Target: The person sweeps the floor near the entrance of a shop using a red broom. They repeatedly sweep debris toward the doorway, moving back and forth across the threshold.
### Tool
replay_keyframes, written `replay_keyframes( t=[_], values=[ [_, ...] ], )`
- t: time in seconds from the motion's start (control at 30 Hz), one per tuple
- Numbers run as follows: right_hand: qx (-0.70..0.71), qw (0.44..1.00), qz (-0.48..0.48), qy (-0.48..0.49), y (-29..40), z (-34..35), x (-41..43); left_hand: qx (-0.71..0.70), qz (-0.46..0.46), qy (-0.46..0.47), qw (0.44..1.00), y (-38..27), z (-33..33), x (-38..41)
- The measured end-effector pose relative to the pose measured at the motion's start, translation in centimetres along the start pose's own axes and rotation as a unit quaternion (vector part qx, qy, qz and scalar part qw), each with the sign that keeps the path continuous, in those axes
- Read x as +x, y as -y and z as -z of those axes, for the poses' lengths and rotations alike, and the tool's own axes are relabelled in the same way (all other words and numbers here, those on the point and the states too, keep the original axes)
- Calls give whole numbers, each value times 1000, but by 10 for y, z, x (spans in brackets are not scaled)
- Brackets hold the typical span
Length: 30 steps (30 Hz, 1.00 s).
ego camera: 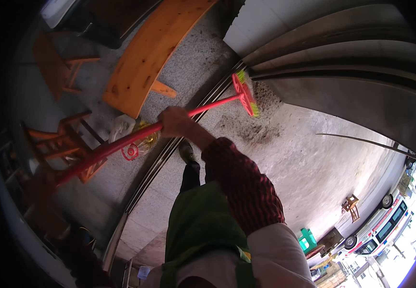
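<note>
My right hand (175,121) is closed around the middle of the red handle (136,136) of a broom. At the far end, the red broom head (243,94) with yellow-green bristles rests near the floor, slightly blurred. Dim in the shadow at the left, my left hand (40,185) is wrapped about the handle's upper end. Loose dark dirt (260,131) lies beside and below the bristles, and more dirt (265,95) is along the foot of the metal shutter or door panel (355,97).
A metal threshold track (157,167) crosses the floor diagonally by my shoe (186,152). Left of it stand a wooden bench (147,57), a wooden chair (67,140) and a clear plastic container with a red lid (130,152). A small stool (351,207) and a parked van (380,225) are outside.
</note>
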State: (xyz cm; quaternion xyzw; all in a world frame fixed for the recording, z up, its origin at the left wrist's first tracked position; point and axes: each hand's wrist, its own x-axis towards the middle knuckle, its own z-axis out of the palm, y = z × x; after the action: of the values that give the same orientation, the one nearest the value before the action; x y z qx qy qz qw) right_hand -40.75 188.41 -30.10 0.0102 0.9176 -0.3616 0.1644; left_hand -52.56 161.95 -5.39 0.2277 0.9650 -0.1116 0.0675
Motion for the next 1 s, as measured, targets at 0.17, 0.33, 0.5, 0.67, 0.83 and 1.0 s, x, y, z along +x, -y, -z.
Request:
replay_keyframes(
  t=[0.17,0.33,0.5,0.67,0.83,1.0],
  values=[
    [-20,999,-38,-6,-24,-1,-4,-140,161,132,968,-29,-14,20],
    [16,1000,3,-7,50,9,-18,23,-79,-124,989,81,-15,-20],
    [-21,999,-27,-22,-19,-7,-2,-43,-83,-110,990,8,-26,-6],
    [-23,998,-59,-1,-7,-6,-20,-255,75,-40,963,4,-36,14],
    [7,1000,-7,-22,42,11,-23,-236,23,-143,961,72,-19,-11],
    [-23,999,-36,-13,-31,-7,-8,-85,30,-63,994,-26,-26,3]
  ],
)
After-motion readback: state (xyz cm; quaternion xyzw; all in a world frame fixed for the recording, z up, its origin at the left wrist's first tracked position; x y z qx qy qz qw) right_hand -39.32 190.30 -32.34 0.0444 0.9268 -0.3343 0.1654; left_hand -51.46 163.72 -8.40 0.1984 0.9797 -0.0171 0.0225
